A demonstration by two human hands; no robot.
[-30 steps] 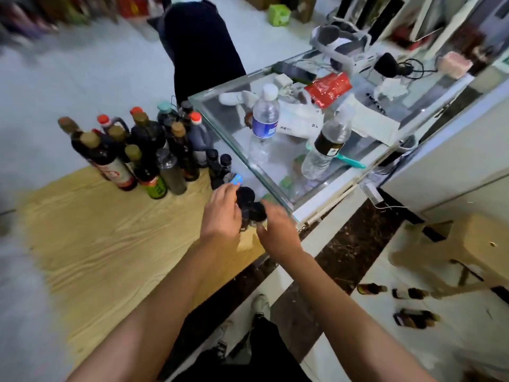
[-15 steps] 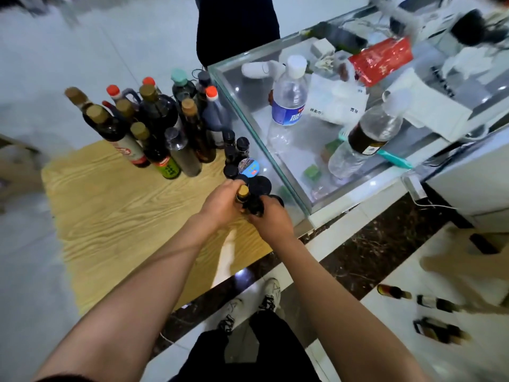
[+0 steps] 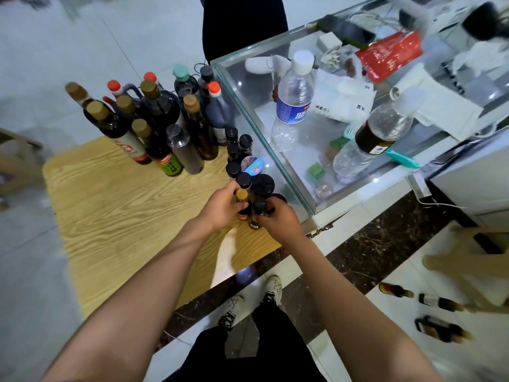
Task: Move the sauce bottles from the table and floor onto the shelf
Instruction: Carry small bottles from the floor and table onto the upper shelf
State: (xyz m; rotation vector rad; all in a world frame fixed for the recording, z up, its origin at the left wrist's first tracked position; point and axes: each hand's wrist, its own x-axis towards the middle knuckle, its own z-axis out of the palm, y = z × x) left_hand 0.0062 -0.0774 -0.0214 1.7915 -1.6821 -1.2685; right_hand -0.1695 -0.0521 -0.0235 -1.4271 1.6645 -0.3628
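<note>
Both hands meet at the near right corner of the wooden counter (image 3: 110, 216), just beside the glass case (image 3: 264, 139) that stands against the counter's right edge. The left hand (image 3: 220, 208) curls its fingers (image 3: 242, 210) round a small gold-capped bottle (image 3: 241, 195), holding it upright. The right hand (image 3: 278, 219) wraps its fingers (image 3: 271, 209) round a small black-capped bottle (image 3: 259, 206) touching the gold-capped one; its lower part shows below the hand. Whether either bottle rests on the counter or is lifted off it cannot be told.

Just beyond the hands, along the glass case, stands a row of small black-capped jars (image 3: 243, 179), one of them with a blue printed lid (image 3: 252, 164). At the far edge of the counter, left of the glass case's corner, a cluster of tall sauce bottles (image 3: 154, 119) stands upright, with gold, red, brown and green caps.

On top of the glass case stand a clear water bottle with a blue label (image 3: 294, 106) and a bottle with a dark label (image 3: 371, 139), among papers and a red packet (image 3: 391, 55).

On the white floor (image 3: 399, 354), well to the right of the counter, three small dark bottles (image 3: 440, 329) lie on their sides.
</note>
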